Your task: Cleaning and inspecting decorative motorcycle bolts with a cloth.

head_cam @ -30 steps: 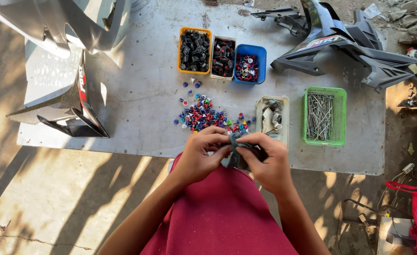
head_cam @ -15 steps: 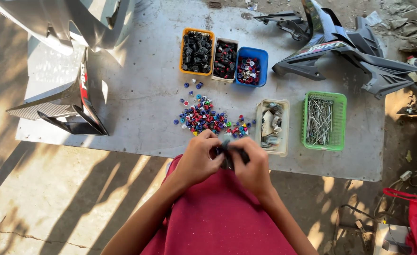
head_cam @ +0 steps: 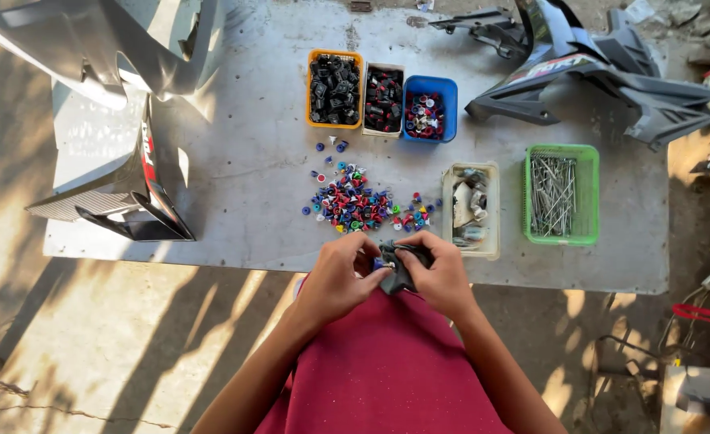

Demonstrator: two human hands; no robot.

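My left hand (head_cam: 340,277) and my right hand (head_cam: 442,273) meet at the near edge of a grey metal table (head_cam: 234,161), above my red lap. Together they grip a small dark plastic part (head_cam: 397,272); a small blue piece shows at my left fingertips. Just beyond the hands lies a scattered pile of small coloured caps (head_cam: 355,202), mostly blue, red and green.
At the back stand an orange bin of black parts (head_cam: 335,88), a white bin of dark parts (head_cam: 385,98) and a blue bin of caps (head_cam: 426,108). A beige tray of metal bits (head_cam: 471,210) and a green basket of nails (head_cam: 561,193) sit right. Motorcycle fairing panels lie left (head_cam: 122,193) and back right (head_cam: 612,72).
Both hands have drawn closer together and slightly nearer the body, still working the dark part. Nothing on the table has moved.
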